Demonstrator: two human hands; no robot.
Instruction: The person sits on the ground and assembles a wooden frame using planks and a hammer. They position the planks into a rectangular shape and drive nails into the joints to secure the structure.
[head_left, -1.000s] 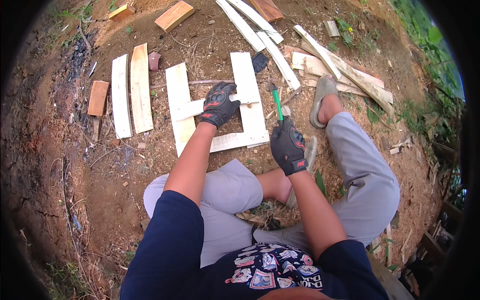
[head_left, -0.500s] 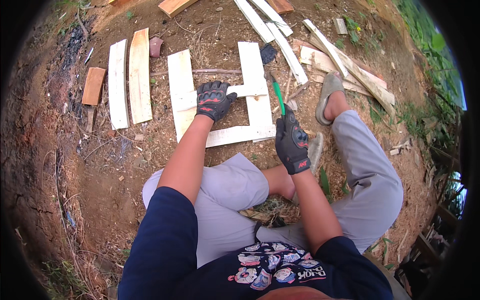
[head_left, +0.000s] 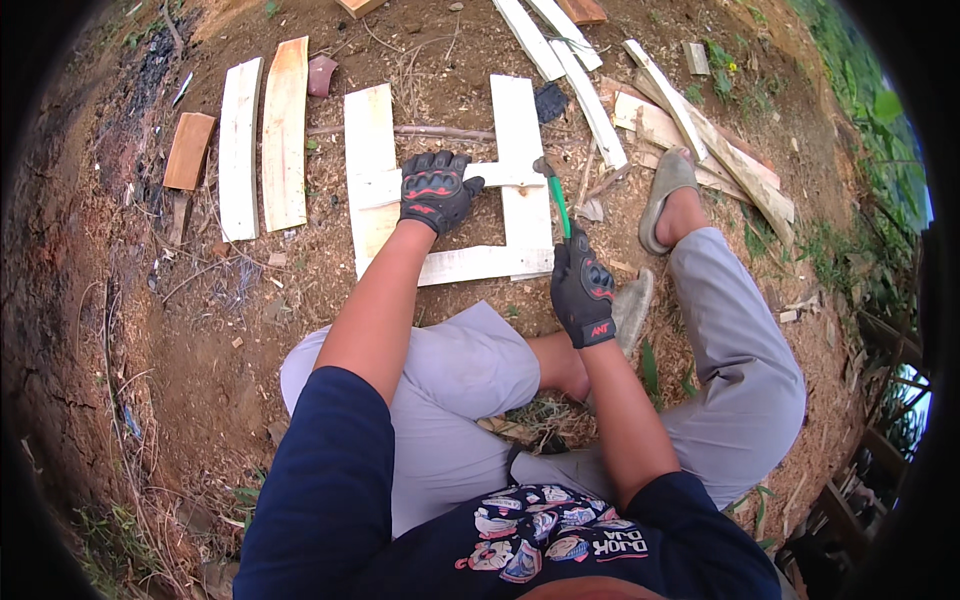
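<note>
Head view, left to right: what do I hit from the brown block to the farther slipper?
Brown block, white plank, tan plank, left hand, right hand gripping green-handled hammer, farther slipper.

- The left hand (head_left: 437, 192), in dark glove, is placed with its back upward; fingers lie side by side, bent and pointing forward, and thumb reaches to the right.
- The left forearm (head_left: 376, 300) extends forward, almost straight with the wrist.
- The right hand (head_left: 583, 290), also gloved, has its fingers curled into a grip.
- The right forearm (head_left: 628, 415) slants forward and inward.
- Both knees are bent outward.
</note>
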